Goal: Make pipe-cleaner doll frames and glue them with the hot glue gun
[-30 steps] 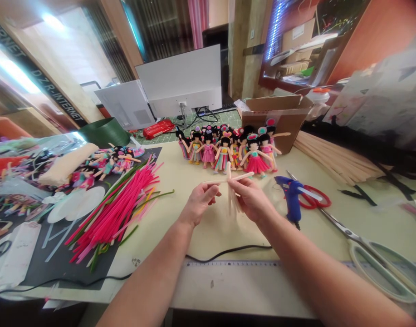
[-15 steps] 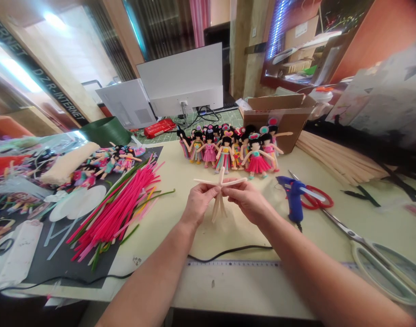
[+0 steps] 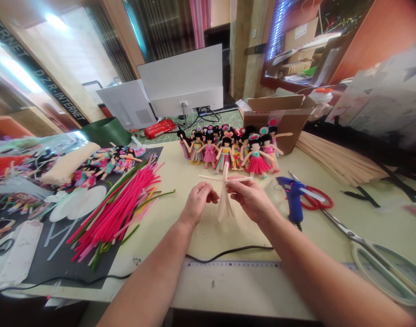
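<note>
Adjusting, I judge, pale frame (image 3: 224, 200), 12 o'clock of wearer | R hand (image 3: 253, 197) pinching its centre, fingers nearly closed; L hand (image 3: 197, 203) half-curled nearby, cannot tell if holding | next move prob. needs steady R pinch

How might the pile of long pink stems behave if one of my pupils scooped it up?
The pink stems would probably bend or sag a little, being long and thin. The pile may well slide apart, as the stems lie loosely, with no tie visible. Each stem is likely light, judging by its slimness.
</note>
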Demonstrator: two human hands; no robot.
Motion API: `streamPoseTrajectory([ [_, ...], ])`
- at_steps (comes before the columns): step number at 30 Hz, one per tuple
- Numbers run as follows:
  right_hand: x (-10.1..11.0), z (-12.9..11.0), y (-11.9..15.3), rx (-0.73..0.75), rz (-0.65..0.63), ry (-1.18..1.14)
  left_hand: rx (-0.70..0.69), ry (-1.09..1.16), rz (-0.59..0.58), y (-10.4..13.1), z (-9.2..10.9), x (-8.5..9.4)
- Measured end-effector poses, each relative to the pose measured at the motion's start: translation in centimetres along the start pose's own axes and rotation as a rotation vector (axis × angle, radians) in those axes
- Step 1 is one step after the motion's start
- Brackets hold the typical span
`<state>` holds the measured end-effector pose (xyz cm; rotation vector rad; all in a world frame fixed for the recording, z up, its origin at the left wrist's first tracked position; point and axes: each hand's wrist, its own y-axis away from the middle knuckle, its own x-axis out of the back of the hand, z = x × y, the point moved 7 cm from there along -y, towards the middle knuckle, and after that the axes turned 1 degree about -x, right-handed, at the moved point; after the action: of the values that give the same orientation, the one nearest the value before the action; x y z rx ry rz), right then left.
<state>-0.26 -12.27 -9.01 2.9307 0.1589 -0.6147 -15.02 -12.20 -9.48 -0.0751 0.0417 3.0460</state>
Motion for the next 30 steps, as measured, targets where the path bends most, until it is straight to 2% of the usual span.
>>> streamPoseTrajectory([
  [6, -0.3, 0.6, 0.1, -0.025, -0.019, 0.026, -0.006, 0.019, -0.096, 0.4, 0.3, -0.9],
  [11, -1.2, 1.4, 0.3, -0.047, -0.093, 0.111, -0.01, 0.045, -0.03, 0.2, -0.2, -0.5],
  [15, -1.0, 1.3, 0.2, -0.042, -0.072, 0.092, -0.04, 0.055, 0.004, -0.1, -0.4, -0.2],
  [24, -0.4, 0.7, -0.1, -0.004, -0.043, 0.005, -0.04, 0.11, -0.122, -0.1, -0.3, -1.2],
  [26, -0.5, 0.8, -0.1, -0.006, -0.042, 0.005, -0.046, 0.112, -0.112, -0.1, 0.0, -1.2],
  [30, -0.8, 1.1, 0.1, 0.001, -0.048, 0.051, -0.092, 0.102, -0.02, 0.1, 0.9, -0.6],
])
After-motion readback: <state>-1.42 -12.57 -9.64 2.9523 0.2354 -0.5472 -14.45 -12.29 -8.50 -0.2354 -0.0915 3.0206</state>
